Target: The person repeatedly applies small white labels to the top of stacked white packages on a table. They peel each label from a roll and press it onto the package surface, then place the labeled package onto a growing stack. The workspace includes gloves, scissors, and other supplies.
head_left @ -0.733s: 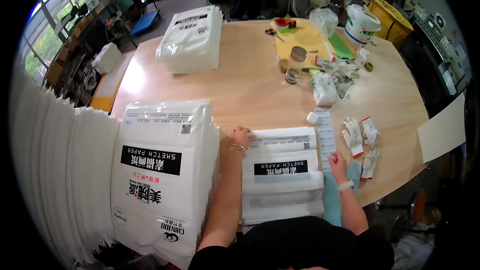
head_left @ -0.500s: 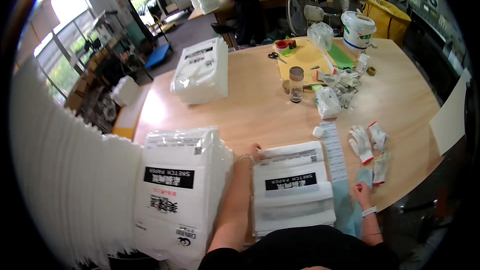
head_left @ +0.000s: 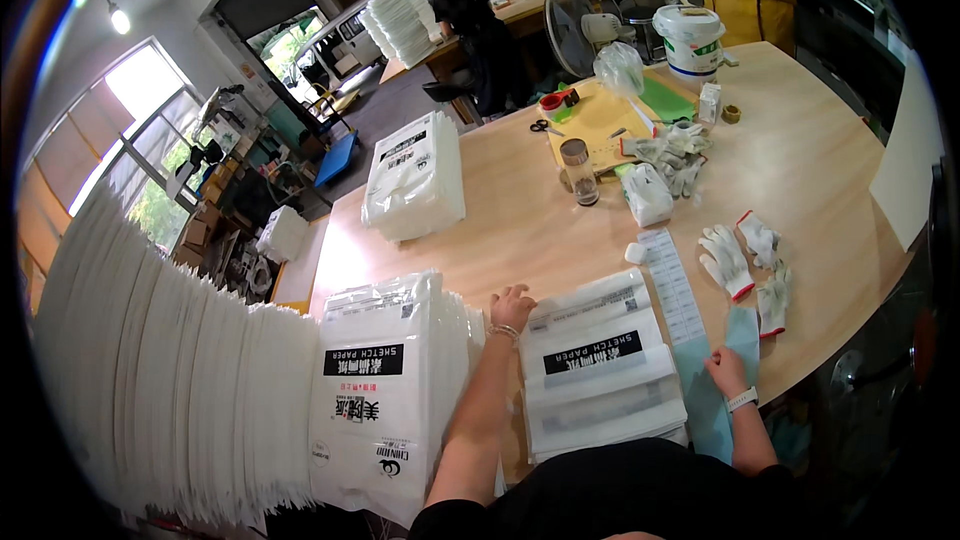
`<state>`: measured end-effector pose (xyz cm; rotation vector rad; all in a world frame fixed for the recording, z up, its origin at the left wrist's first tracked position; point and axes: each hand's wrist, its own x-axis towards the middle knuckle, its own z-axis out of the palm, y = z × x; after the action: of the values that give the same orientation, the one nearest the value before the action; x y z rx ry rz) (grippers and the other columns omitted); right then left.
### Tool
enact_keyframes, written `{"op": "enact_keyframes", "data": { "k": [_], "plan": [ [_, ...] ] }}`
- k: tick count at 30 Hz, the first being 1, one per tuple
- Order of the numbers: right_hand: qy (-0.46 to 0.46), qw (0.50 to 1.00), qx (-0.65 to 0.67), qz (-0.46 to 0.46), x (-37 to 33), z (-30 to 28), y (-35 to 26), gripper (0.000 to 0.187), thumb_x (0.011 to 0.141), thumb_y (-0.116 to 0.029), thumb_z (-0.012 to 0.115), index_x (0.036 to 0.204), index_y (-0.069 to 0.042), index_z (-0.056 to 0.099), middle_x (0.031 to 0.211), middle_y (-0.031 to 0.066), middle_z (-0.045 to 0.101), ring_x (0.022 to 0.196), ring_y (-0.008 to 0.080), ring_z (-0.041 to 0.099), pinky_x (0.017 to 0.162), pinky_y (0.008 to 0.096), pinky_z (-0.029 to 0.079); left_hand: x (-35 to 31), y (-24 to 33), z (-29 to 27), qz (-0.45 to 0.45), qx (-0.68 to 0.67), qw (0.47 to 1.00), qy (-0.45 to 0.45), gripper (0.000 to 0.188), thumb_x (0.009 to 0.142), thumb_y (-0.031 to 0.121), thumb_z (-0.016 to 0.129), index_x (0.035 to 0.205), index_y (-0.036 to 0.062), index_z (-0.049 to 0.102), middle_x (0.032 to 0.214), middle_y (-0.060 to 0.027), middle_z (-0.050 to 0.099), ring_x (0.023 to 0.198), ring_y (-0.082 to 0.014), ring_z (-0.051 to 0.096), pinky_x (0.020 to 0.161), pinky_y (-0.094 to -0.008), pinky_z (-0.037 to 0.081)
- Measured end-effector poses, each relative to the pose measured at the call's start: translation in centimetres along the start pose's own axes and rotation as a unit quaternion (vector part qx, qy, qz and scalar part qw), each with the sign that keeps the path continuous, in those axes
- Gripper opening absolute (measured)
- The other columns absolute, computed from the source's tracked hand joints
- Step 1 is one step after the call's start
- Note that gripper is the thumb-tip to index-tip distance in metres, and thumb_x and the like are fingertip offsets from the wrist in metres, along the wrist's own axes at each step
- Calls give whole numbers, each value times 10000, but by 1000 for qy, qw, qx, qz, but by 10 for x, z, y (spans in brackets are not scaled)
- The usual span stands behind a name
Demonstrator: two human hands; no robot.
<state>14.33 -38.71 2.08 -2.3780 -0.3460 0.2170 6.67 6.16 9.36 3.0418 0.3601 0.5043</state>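
Observation:
My left hand (head_left: 511, 308) rests with fingers spread on the wooden table (head_left: 520, 210), at the far left corner of a white plastic-wrapped paper pack (head_left: 600, 375) with a black label band. My right hand (head_left: 726, 370) lies flat on a pale blue sheet (head_left: 712, 410) at the pack's right edge, fingers touching the sheet; a watch is on that wrist. A taller stack of the same white packs (head_left: 385, 390) stands to the left of my left arm.
Another wrapped pack stack (head_left: 415, 178) lies farther back. White work gloves (head_left: 745, 265), a long label strip (head_left: 672, 285), a clear jar (head_left: 580, 170), a yellow cutting mat (head_left: 600, 115), a white bucket (head_left: 690, 40) and scissors sit to the right. Fanned white sheets (head_left: 160, 370) fill the left.
The view has tilted up and shifted, showing more of the room. Both hands stay at the pack's corners; the left hand has moved slightly left off the pack's edge.

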Motion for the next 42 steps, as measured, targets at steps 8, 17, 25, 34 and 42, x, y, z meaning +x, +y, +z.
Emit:
{"op": "enact_keyframes", "data": {
  "k": [8,17,25,34,42],
  "plan": [
    [-22,993,100,62,5,17,-1,251,675,-198,628,796,3,539,683,125,559,671,293,543,615,371,439,-41,17,-7,-110,-90,990,10,108,715,190,602,770,98,592,721,-58,582,647,-236,563,553,-354,430],
    [34,999,40,9,7,12,-7,264,708,-223,603,828,6,550,732,167,564,685,315,550,612,381,438,-176,61,-44,-55,-310,890,-331,226,716,213,612,889,67,598,775,-100,590,732,-232,572,650,-319,451],
    [104,991,-86,-20,37,24,-27,270,703,-237,610,804,0,529,776,190,554,755,328,541,651,378,435,-131,116,-62,-53,-466,808,-356,321,777,252,582,1021,46,550,842,-90,585,769,-164,557,693,-266,450],
    [27,996,-85,15,31,18,-37,377,687,-233,640,935,9,491,770,173,558,737,314,547,648,377,436,-59,188,13,-95,-611,715,-327,342,825,239,526,1101,44,475,940,-28,560,794,-102,548,654,-230,434],
    [-69,942,270,190,-9,6,-24,332,756,-218,591,941,37,488,798,118,589,663,198,562,600,306,451,-47,191,17,-164,-643,655,-362,349,824,259,496,1096,39,475,948,-39,571,822,-115,555,647,-233,427]
  ]
}}
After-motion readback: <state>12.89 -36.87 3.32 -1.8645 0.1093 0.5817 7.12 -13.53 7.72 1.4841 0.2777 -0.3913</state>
